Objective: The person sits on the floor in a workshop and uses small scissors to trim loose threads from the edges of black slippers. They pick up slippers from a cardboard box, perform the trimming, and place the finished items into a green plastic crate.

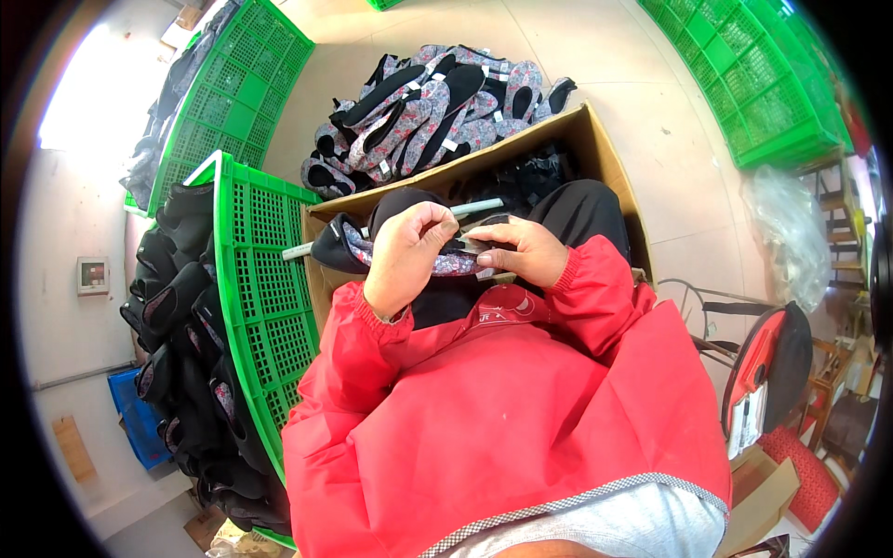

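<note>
Black floral-lined shoe (391, 249), sideways above lap

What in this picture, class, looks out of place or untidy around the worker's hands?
Patterned slippers lie heaped loose on the bare floor beyond the cardboard box, not in a crate. Otherwise nothing stands out: left hand and right hand hold one slipper.

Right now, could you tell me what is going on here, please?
A person in a red jacket holds a black slipper with a patterned lining in both hands, over a cardboard box. The left hand grips its rim, and the right hand pinches the other end. A pile of similar slippers lies on the floor beyond the box. A green crate on the person's left holds more dark slippers.
</note>
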Action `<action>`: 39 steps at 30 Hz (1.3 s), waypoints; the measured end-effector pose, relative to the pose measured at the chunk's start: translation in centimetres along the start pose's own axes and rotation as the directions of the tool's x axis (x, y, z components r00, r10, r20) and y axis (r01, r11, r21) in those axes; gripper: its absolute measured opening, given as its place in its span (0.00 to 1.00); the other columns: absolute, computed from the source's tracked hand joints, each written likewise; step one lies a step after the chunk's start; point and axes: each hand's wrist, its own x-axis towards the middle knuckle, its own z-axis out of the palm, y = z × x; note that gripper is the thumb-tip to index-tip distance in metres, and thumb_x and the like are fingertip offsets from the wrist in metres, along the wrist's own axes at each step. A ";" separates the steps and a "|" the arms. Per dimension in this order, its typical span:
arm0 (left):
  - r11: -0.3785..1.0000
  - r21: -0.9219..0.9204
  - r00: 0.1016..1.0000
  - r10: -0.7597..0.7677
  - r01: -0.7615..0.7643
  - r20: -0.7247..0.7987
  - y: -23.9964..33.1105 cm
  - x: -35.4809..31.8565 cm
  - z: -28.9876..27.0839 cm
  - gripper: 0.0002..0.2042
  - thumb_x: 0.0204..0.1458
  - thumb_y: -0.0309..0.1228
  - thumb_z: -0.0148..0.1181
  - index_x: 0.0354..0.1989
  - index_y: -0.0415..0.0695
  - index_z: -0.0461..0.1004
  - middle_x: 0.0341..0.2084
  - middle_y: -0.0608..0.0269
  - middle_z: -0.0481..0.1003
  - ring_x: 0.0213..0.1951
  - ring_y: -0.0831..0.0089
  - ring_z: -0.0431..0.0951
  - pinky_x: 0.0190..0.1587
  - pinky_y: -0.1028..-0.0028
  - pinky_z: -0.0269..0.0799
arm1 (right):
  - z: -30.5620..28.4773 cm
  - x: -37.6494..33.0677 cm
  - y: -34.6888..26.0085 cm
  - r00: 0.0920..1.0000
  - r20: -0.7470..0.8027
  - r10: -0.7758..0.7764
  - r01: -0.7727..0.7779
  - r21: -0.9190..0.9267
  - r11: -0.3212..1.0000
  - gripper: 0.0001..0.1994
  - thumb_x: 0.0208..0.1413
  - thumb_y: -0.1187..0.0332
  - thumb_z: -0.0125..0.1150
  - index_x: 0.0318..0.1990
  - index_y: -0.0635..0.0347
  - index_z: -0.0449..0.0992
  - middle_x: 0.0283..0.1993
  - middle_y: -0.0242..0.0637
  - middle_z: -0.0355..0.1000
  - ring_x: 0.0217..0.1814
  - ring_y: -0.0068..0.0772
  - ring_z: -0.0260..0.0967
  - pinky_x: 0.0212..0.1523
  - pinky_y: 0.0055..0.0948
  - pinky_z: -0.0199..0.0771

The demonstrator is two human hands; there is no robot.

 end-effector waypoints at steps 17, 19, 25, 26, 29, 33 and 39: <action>0.997 -0.075 1.000 -0.012 0.011 -0.003 -1.0 0.2 0.6 0.04 0.55 0.25 0.59 0.32 0.36 0.75 0.21 0.66 0.73 0.26 0.82 0.68 0.30 0.78 0.67 | 0.5 1.2 -0.5 0.991 -0.062 -0.115 0.107 -0.128 0.986 0.16 0.54 0.56 0.62 0.47 0.54 0.80 0.43 0.43 0.75 0.46 0.44 0.74 0.47 0.36 0.71; 0.998 -0.057 1.000 -0.011 0.010 -0.013 -0.9 0.2 0.6 0.04 0.55 0.25 0.59 0.32 0.36 0.75 0.22 0.66 0.73 0.26 0.82 0.69 0.31 0.78 0.67 | 0.7 1.3 -0.1 0.990 -0.075 -0.116 0.108 -0.099 0.989 0.16 0.54 0.57 0.63 0.46 0.54 0.80 0.43 0.43 0.75 0.45 0.44 0.74 0.47 0.36 0.71; 0.999 -0.021 0.994 -0.052 0.050 -0.101 -0.1 0.5 0.6 0.04 0.55 0.25 0.59 0.32 0.36 0.76 0.21 0.65 0.73 0.25 0.81 0.70 0.30 0.78 0.67 | 1.8 0.1 0.8 0.985 -0.148 -0.093 0.095 0.007 0.995 0.20 0.47 0.60 0.72 0.48 0.53 0.78 0.41 0.41 0.74 0.43 0.39 0.73 0.45 0.32 0.72; 0.998 -0.019 0.991 -0.066 0.065 -0.120 -0.1 0.7 0.6 0.04 0.55 0.25 0.59 0.32 0.36 0.76 0.21 0.65 0.74 0.25 0.81 0.70 0.30 0.78 0.67 | 2.1 -0.1 0.9 0.973 -0.165 -0.164 0.174 0.052 0.983 0.24 0.43 0.62 0.75 0.50 0.52 0.76 0.41 0.39 0.73 0.43 0.36 0.72 0.46 0.30 0.72; 0.999 0.005 0.985 -0.038 0.039 -0.166 0.3 1.7 1.3 0.05 0.53 0.26 0.59 0.31 0.36 0.76 0.21 0.62 0.74 0.25 0.77 0.72 0.30 0.76 0.67 | 3.7 -1.0 1.9 0.970 -0.220 -0.104 0.124 0.079 0.989 0.23 0.46 0.66 0.74 0.51 0.57 0.74 0.41 0.37 0.73 0.45 0.31 0.71 0.48 0.27 0.70; 0.952 0.231 0.955 0.242 -0.200 -0.170 -0.3 5.0 3.3 0.05 0.51 0.26 0.60 0.32 0.37 0.77 0.23 0.62 0.76 0.26 0.77 0.74 0.32 0.76 0.69 | 5.9 -0.9 4.9 0.957 -0.291 0.004 0.139 0.466 0.874 0.19 0.49 0.72 0.71 0.49 0.62 0.73 0.41 0.31 0.72 0.44 0.22 0.69 0.47 0.23 0.68; 0.875 0.450 0.973 0.224 -0.179 -0.047 -2.3 10.7 6.7 0.09 0.50 0.29 0.59 0.38 0.42 0.79 0.33 0.54 0.80 0.38 0.58 0.80 0.42 0.65 0.73 | 5.9 -1.0 7.2 0.953 -0.222 0.206 0.049 0.784 0.619 0.15 0.52 0.74 0.68 0.46 0.62 0.72 0.40 0.29 0.73 0.39 0.17 0.70 0.41 0.20 0.71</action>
